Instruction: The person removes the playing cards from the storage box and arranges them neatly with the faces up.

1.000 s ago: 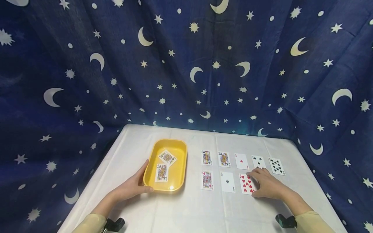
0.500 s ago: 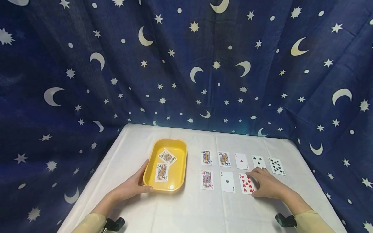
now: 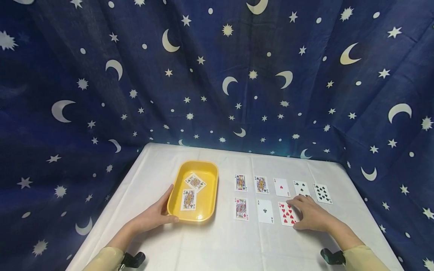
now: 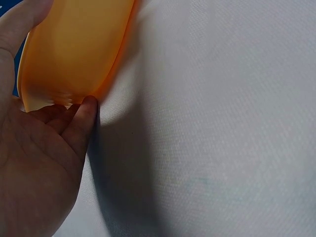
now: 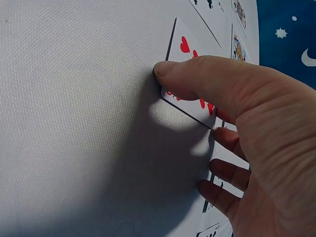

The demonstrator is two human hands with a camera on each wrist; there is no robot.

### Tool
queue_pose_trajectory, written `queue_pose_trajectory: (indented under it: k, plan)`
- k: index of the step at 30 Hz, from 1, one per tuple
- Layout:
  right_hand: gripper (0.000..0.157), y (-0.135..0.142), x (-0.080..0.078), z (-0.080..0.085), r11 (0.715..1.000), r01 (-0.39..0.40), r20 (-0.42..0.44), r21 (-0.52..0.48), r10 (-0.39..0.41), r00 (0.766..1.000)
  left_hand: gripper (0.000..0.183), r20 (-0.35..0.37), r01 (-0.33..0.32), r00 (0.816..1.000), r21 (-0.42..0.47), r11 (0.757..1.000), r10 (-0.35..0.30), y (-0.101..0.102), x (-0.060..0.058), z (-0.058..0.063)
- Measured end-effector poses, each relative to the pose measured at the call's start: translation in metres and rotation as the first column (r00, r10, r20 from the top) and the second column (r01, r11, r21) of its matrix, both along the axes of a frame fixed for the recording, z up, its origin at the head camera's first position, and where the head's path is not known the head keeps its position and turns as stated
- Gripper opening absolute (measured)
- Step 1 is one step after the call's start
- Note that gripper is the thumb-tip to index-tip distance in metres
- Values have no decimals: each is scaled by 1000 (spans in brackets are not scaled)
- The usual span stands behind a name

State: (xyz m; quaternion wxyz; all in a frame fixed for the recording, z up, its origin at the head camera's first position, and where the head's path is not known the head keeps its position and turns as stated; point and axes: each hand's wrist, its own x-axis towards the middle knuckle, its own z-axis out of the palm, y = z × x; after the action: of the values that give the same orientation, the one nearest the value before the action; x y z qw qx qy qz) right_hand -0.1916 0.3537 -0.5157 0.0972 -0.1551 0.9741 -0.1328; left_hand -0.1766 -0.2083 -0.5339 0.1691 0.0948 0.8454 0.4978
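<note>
My left hand (image 3: 152,215) grips the near left corner of a yellow tray (image 3: 211,210), with the thumb along its near side and the fingers at its left side. Inside the tray two face cards (image 3: 188,200) lie face up. At the right, my right hand (image 3: 311,213) holds a ten-of-hearts-like playing card (image 3: 286,213) by its edges, thumb at the near edge and index finger at the far one. That card lies flat on the cloth. In the right wrist view the thumb overlaps the heart card (image 5: 184,44), while the other fingers curl beside it.
Left of the heart card lie an ace of clubs (image 3: 265,216) and a red face card (image 3: 241,210). Behind them is a row with two face cards, an ace of hearts (image 3: 281,187) and two spade cards (image 3: 322,193). A starry curtain (image 3: 203,75) hangs behind the white-covered table (image 3: 217,248).
</note>
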Motion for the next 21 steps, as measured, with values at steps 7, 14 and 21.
queue_pose_trajectory:
  k: [7, 14, 21]
  plan:
    - [81, -1, 0, 1, 1000, 14, 14, -6, -14, 1000, 112, 8, 0, 1000, 5, 1000, 0, 2, 0, 3]
    - [83, -3, -2, 2, 1000, 1, -30, -23, -2, 1000, 109, -10, 1, 1000, -4, 1000, -1, -1, 1, 0]
    - [80, -17, -13, 10, 996, -39, -165, -86, 25, 986, 110, -30, 25, 999, -10, 1000, -25, -2, 0, -2]
